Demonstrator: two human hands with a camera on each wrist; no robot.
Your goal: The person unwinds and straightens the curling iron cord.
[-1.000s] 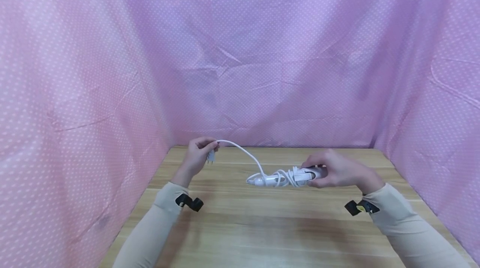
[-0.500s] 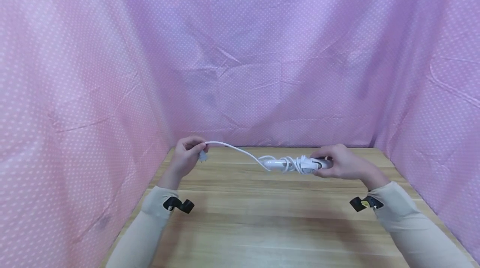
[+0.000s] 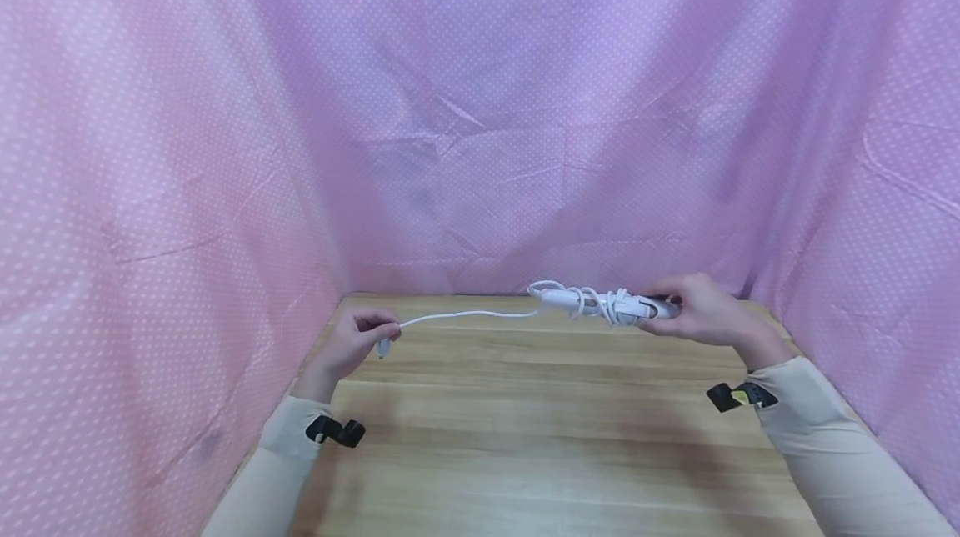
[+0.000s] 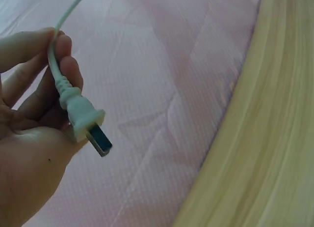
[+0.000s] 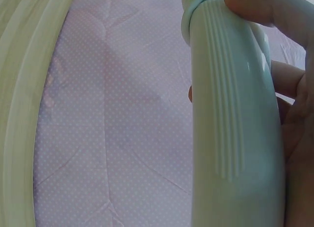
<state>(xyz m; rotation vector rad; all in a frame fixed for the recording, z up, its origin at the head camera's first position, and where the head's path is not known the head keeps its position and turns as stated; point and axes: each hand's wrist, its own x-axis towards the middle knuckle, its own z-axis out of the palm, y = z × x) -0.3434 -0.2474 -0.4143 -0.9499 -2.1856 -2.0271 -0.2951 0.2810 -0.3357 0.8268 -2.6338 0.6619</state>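
Note:
My left hand (image 3: 347,347) pinches a white power cord (image 3: 472,313) between thumb and fingertips, close behind its plug. The two-pin plug (image 4: 82,113) hangs below the fingers in the left wrist view, prongs pointing down. From there the cord runs nearly level to a white hair straightener (image 3: 558,298), where more of it is wound in several loops around the middle. My right hand (image 3: 701,312) grips the straightener's right end, holding it above the far part of the table. In the right wrist view, the straightener's ribbed casing (image 5: 225,99) lies along the fingers.
A wooden table (image 3: 525,437) lies below both hands. Pink dotted cloth (image 3: 487,145) hangs behind it and along both sides. Each sleeved forearm carries a black wrist camera, one on the left (image 3: 335,431) and one on the right (image 3: 741,395).
My left hand has moved left and down with the plug. My right hand has moved right and farther back with the straightener. The cord between them has gone from arched to nearly straight.

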